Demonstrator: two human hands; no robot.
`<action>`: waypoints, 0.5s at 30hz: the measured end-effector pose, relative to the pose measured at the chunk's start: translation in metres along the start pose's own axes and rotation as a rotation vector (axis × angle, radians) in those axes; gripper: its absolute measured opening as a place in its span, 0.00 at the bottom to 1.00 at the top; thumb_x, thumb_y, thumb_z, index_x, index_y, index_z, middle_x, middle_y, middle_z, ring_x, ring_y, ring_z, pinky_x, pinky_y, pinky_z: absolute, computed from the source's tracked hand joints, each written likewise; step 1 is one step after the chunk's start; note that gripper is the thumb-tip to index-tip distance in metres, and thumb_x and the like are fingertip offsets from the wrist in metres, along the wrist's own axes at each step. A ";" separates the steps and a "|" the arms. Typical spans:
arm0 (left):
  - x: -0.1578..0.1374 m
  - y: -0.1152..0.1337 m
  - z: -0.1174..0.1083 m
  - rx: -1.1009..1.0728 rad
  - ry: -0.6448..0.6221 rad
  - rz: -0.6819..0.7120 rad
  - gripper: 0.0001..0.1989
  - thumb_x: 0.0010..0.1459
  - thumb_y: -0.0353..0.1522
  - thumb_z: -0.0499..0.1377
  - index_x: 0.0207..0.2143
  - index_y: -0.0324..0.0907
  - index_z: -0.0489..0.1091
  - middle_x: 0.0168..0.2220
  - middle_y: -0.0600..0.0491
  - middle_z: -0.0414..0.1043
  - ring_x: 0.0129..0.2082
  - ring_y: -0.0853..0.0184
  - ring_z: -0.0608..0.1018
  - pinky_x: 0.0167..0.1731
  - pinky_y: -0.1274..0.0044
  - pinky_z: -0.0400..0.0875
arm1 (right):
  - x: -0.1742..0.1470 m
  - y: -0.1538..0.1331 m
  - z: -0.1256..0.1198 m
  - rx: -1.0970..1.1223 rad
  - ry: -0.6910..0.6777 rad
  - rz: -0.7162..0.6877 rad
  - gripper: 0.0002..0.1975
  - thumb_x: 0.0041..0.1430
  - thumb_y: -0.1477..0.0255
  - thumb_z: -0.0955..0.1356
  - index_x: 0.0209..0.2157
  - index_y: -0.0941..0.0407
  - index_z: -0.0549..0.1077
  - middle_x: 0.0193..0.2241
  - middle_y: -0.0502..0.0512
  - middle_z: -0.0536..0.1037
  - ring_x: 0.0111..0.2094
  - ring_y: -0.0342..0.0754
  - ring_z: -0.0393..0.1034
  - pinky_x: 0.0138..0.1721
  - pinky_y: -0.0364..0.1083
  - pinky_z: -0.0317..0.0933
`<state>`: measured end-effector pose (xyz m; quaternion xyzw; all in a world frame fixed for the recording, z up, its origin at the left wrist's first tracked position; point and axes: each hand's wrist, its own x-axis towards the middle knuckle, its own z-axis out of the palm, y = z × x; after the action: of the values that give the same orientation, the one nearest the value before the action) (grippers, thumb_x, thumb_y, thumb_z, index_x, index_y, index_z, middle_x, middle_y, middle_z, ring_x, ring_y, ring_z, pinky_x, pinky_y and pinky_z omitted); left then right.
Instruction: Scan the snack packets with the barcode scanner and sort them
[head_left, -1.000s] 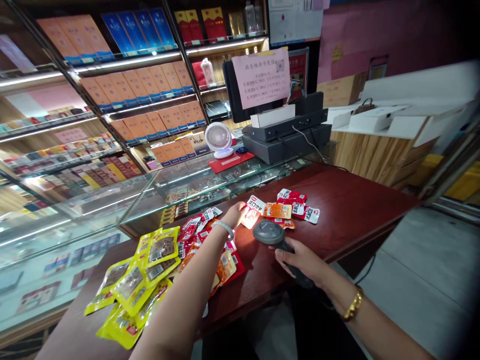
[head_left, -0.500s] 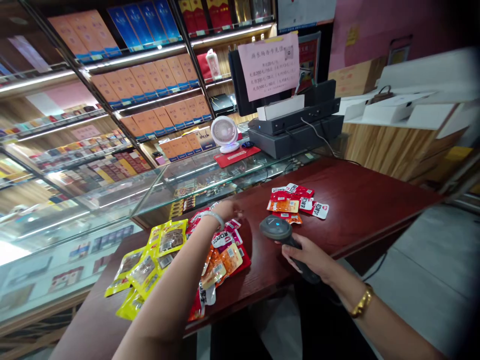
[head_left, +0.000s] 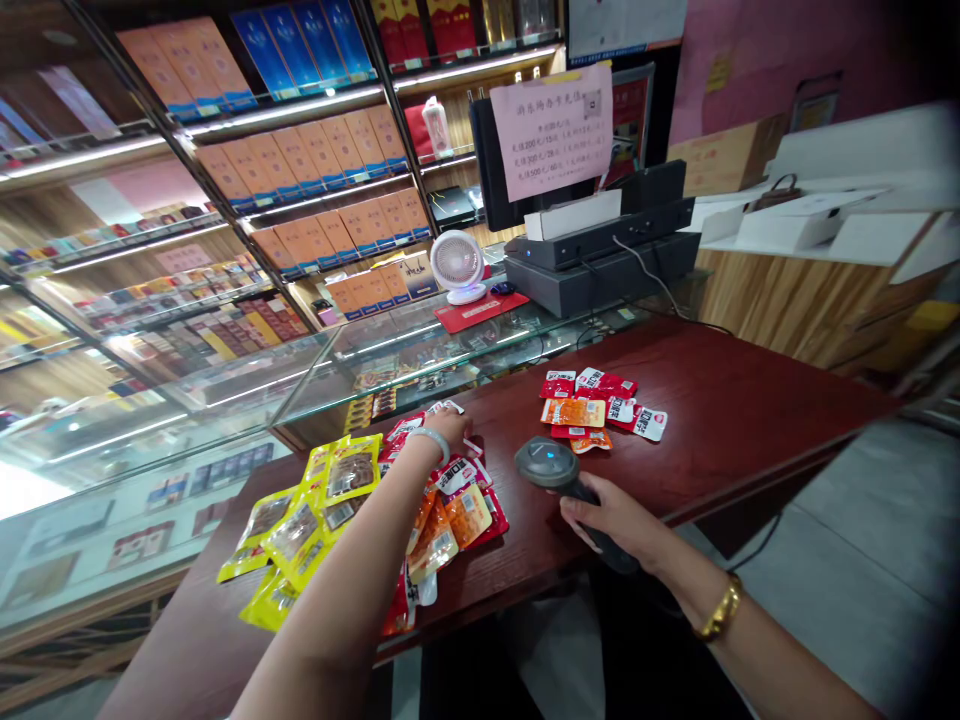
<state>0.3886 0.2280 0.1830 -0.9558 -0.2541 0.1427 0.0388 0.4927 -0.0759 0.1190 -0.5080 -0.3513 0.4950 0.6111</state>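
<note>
My right hand point(head_left: 611, 515) is wrapped around the handle of a dark grey barcode scanner point(head_left: 551, 462), its head pointing left over the table. My left hand point(head_left: 448, 428), with a pale bangle at the wrist, reaches down onto the far part of a pile of small red and orange snack packets point(head_left: 469, 515). Its fingertips are hidden, so I cannot see whether they grip a packet. Left of my left forearm lie several yellow snack bags point(head_left: 351, 468) with clear windows. Beyond the scanner rests a smaller group of red and orange snack packets point(head_left: 574, 411).
All the packets lie on a dark red wooden table point(head_left: 720, 420). Behind it stand a glass display counter point(head_left: 405, 350), a small white fan point(head_left: 457, 265), a black cash drawer point(head_left: 600, 275) and a monitor with a pink paper sign point(head_left: 555, 130). Boxed goods fill the shelves.
My left hand has come back a little to the left and down onto the packet pile. The scanner stays in my right hand, nearly still. The view has shifted slightly.
</note>
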 end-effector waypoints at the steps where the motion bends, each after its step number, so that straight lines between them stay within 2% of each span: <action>1: 0.001 0.000 -0.001 -0.040 0.011 0.002 0.22 0.41 0.44 0.71 0.40 0.47 0.77 0.48 0.44 0.74 0.52 0.51 0.73 0.51 0.64 0.66 | 0.000 0.000 0.000 0.000 0.002 -0.002 0.26 0.52 0.50 0.74 0.38 0.57 0.68 0.18 0.41 0.65 0.15 0.37 0.55 0.16 0.38 0.49; 4: 0.006 -0.003 -0.005 -0.179 0.065 -0.014 0.16 0.43 0.41 0.70 0.35 0.46 0.76 0.39 0.48 0.77 0.45 0.56 0.77 0.47 0.69 0.67 | 0.000 0.001 -0.001 0.004 0.008 -0.005 0.26 0.52 0.50 0.74 0.39 0.56 0.69 0.18 0.41 0.66 0.15 0.37 0.55 0.16 0.38 0.50; 8: 0.018 -0.003 -0.010 -0.331 0.200 -0.031 0.14 0.57 0.44 0.60 0.38 0.44 0.72 0.33 0.53 0.75 0.35 0.65 0.77 0.36 0.77 0.67 | 0.000 0.000 -0.003 0.005 0.019 -0.005 0.26 0.51 0.50 0.74 0.39 0.56 0.68 0.18 0.41 0.66 0.16 0.38 0.56 0.16 0.38 0.51; 12: 0.029 0.004 -0.012 -0.646 0.419 -0.045 0.13 0.56 0.43 0.60 0.32 0.42 0.69 0.26 0.57 0.71 0.28 0.69 0.72 0.30 0.79 0.64 | 0.000 -0.003 -0.003 0.005 0.026 -0.016 0.25 0.52 0.50 0.74 0.38 0.56 0.68 0.19 0.41 0.66 0.16 0.38 0.56 0.16 0.38 0.51; 15: 0.033 0.014 -0.011 -0.805 0.483 -0.036 0.15 0.55 0.44 0.61 0.30 0.42 0.67 0.24 0.57 0.70 0.27 0.70 0.71 0.30 0.79 0.65 | 0.000 -0.003 -0.004 0.004 0.032 -0.024 0.25 0.52 0.51 0.74 0.38 0.56 0.68 0.19 0.42 0.67 0.16 0.38 0.57 0.16 0.38 0.51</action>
<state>0.4261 0.2325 0.1830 -0.8961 -0.2896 -0.1945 -0.2746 0.4969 -0.0766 0.1210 -0.5104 -0.3467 0.4800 0.6236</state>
